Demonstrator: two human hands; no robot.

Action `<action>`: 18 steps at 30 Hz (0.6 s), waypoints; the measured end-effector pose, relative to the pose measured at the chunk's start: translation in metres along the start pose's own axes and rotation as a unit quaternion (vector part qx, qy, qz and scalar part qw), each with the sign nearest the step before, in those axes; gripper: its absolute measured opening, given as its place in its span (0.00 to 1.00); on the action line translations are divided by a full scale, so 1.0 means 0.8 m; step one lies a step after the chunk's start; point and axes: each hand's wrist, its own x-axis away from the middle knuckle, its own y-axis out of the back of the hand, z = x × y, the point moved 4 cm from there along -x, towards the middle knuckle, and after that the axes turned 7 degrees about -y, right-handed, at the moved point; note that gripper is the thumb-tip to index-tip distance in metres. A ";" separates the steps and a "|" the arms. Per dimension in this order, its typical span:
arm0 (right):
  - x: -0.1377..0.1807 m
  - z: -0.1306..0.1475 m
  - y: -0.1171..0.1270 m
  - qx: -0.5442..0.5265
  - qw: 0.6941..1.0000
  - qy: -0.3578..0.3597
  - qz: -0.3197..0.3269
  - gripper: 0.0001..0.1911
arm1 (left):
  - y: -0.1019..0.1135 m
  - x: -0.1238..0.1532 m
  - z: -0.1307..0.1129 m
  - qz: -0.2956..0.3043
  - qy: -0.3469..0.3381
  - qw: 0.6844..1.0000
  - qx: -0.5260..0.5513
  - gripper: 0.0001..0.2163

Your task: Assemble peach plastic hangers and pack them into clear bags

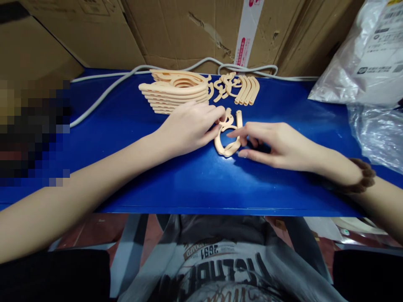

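A beige plastic folding hanger (pixel 221 149) with a rounded middle opening lies on the blue table in front of me, one straight arm pointing up at its right. My left hand (pixel 195 126) has its thumb and fingers closed on the hanger's left side, near the hook part (pixel 228 119). From the right, my right hand (pixel 270 144) reaches over it, index finger stretched across the opening and thumb apart below. Its other fingers curl beside the hanger's right edge. Behind my left hand stands a stack of similar beige hangers (pixel 176 90).
Loose hook pieces (pixel 225 86) and several curved arms (pixel 247 90) lie behind the hanger. A white cable (pixel 126 75) runs along the back, before cardboard boxes (pixel 195 33). Clear plastic bags (pixel 352 63) sit at the right. The table's front edge (pixel 220 211) is near my body.
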 end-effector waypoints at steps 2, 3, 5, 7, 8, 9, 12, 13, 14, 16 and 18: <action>0.002 0.017 -0.008 0.025 0.998 0.052 -0.011 0.20 | -0.002 0.000 0.000 0.005 0.010 1.000 0.008 0.13; 0.004 0.025 -0.011 0.044 0.996 0.077 -0.016 0.18 | -0.003 0.000 0.000 0.005 0.013 1.000 0.015 0.13; 0.006 0.036 -0.016 0.094 0.988 0.115 -0.033 0.17 | -0.005 0.001 0.001 -0.001 0.018 0.999 0.031 0.12; 0.008 0.038 -0.018 0.156 0.978 0.128 -0.054 0.17 | -0.006 0.001 0.002 -0.006 0.021 0.999 0.050 0.11; 0.008 0.036 -0.018 0.183 0.973 0.123 -0.063 0.16 | -0.007 0.001 0.002 -0.006 0.022 0.998 0.059 0.10; 0.007 0.032 -0.018 0.204 0.970 0.113 -0.069 0.16 | -0.007 0.001 0.003 -0.005 0.023 0.997 0.066 0.10; 0.005 0.014 -0.013 0.227 0.967 0.079 -0.083 0.16 | -0.005 0.001 0.004 0.006 0.032 0.997 0.071 0.11; 0.004 0.008 -0.010 0.226 0.968 0.067 -0.087 0.17 | -0.003 0.000 0.005 0.009 0.035 0.997 0.067 0.11; 0.004 0.003 -0.008 0.224 0.969 0.055 -0.090 0.17 | -0.002 0.000 0.005 0.012 0.036 0.997 0.062 0.11; 0.003 -0.005 -0.003 0.217 0.972 0.035 -0.087 0.17 | 0.001 0.000 0.004 0.018 0.034 0.998 0.048 0.12; 0.004 -0.005 0.001 0.191 0.978 0.026 -0.077 0.16 | 0.003 0.000 0.003 0.024 0.032 0.999 0.025 0.12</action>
